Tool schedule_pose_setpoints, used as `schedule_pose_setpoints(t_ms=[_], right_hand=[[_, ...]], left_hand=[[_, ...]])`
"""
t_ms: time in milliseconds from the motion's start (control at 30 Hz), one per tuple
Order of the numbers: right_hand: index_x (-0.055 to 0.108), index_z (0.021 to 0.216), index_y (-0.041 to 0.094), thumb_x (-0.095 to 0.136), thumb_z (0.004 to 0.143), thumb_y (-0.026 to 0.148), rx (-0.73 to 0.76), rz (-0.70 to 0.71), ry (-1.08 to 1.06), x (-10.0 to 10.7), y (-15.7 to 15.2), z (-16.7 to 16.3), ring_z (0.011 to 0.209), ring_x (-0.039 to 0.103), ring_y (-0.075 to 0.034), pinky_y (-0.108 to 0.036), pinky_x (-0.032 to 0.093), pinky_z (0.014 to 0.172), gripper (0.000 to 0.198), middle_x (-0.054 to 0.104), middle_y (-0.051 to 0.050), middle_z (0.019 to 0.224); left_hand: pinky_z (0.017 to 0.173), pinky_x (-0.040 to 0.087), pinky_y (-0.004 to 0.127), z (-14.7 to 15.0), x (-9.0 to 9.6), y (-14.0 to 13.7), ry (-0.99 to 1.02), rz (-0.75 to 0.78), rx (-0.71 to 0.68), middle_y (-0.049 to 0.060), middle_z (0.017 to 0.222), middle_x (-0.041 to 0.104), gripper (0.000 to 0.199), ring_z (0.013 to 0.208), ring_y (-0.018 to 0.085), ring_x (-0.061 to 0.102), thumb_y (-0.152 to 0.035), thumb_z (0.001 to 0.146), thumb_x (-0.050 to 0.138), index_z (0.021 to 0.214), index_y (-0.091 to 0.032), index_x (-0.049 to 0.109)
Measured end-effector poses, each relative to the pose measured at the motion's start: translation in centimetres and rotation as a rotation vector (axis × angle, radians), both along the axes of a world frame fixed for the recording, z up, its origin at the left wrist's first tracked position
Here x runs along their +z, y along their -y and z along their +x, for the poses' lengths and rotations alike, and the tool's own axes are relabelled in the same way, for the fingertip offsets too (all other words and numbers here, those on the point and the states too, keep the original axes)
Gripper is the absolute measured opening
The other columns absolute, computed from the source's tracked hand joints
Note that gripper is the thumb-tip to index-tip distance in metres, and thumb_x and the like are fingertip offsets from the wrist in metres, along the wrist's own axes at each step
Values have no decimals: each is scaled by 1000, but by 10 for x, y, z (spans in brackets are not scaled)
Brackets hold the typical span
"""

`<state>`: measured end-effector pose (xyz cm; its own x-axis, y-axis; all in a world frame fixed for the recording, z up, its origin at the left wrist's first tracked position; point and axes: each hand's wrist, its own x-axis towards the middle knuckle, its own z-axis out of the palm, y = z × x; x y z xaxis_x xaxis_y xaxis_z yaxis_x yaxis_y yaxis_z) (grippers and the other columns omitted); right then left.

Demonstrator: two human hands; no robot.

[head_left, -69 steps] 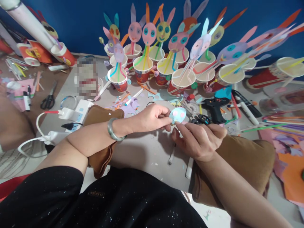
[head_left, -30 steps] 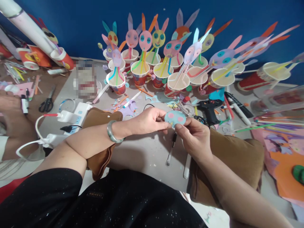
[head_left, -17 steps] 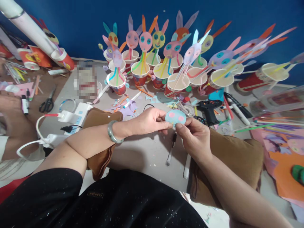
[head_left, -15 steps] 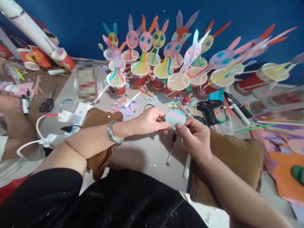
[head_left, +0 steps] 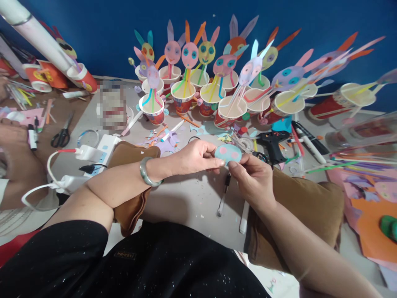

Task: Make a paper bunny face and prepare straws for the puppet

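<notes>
Between my two hands is a light-blue oval paper face with two pink round spots on it. My left hand pinches its left edge between thumb and fingers. The lower right edge sits in the closed thumb and fingers of my right hand. Under the paper, a clear pen with a dark grip lies on the grey table. A white marker lies beside it, close to my right wrist. Behind my right hand rests a black glue gun.
Several red paper cups holding paper rabbit heads on straws line the blue wall. A power strip and brown cushions flank my arms. Scissors and another person's arm are at left, orange paper at right.
The blue paper face has tilted back a little and shifted slightly left, so it looks flatter. Both hands keep their hold on it.
</notes>
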<state>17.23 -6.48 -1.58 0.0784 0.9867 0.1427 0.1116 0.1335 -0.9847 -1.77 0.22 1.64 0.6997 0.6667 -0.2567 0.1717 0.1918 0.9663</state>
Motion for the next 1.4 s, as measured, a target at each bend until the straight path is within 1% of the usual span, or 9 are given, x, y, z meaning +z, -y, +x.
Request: schedule_pose_setpoints(t_ms=[133, 433, 700, 800, 933, 1067, 1167, 1267, 1400], right_hand=[[60, 66, 22, 83, 81, 58, 29, -24, 2, 1, 1, -1, 54, 38, -11, -28, 35, 53, 45, 46, 5, 56], [64, 74, 22, 82, 81, 60, -8, -85, -67, -9, 1, 2, 56, 40, -11, -27, 33, 52, 43, 50, 4, 61], [63, 75, 21, 79, 83, 60, 20, -74, -37, -6, 0, -1, 54, 39, -10, -27, 35, 53, 43, 50, 5, 60], [61, 73, 21, 76, 86, 57, -9, -69, 1, -5, -2, 0, 54, 40, -10, -26, 36, 53, 41, 50, 5, 60], [59, 70, 21, 72, 87, 49, 14, -125, 198, -5, -4, 3, 52, 42, -10, -25, 35, 51, 35, 52, 4, 58], [61, 66, 20, 66, 87, 43, 128, -172, 508, -11, -4, 4, 50, 45, -11, -26, 34, 52, 32, 58, 1, 56], [63, 64, 21, 62, 88, 42, 149, -182, 729, -15, -4, 3, 50, 48, -12, -27, 33, 55, 32, 61, 0, 55], [64, 64, 22, 60, 87, 42, 114, -183, 873, -15, -4, 2, 53, 52, -15, -28, 32, 58, 31, 63, -2, 57], [66, 66, 22, 59, 88, 44, 90, -228, 1034, -13, -5, -1, 60, 58, -18, -29, 29, 59, 32, 65, -4, 60]], left_hand=[[50, 42, 18, 0, 0, 1, -20, 35, -2, 4, 70, 74, 12, 56, 7, 61, -23, 90, 68, 85, -12, 69], [60, 50, 20, -2, -9, -2, -11, 163, -42, 3, 75, 74, 9, 66, 10, 66, -21, 86, 68, 80, -13, 68], [57, 46, 20, 0, -10, 0, -67, 159, -41, 3, 73, 74, 14, 63, 8, 65, -21, 89, 65, 77, -14, 66], [57, 46, 21, -2, -10, -1, -101, 207, -83, 3, 75, 74, 20, 61, 8, 63, -29, 92, 67, 78, -14, 66], [61, 44, 26, -7, -1, -7, -349, 479, -71, 1, 68, 68, 35, 63, 12, 61, -48, 96, 66, 84, -15, 69], [67, 42, 31, -8, 10, -8, -762, 882, -3, 8, 78, 73, 31, 74, 19, 66, -33, 104, 52, 93, -13, 73], [61, 38, 31, -7, 18, 6, -915, 1026, -176, 12, 77, 72, 30, 72, 21, 66, -20, 102, 48, 92, -11, 74], [57, 37, 29, -7, 24, 35, -918, 1126, -443, 11, 72, 71, 30, 67, 20, 66, -5, 95, 45, 90, -11, 74], [54, 41, 27, -9, 25, 79, -905, 1218, -766, 16, 92, 77, 31, 69, 19, 70, -1, 89, 50, 101, -8, 77]])
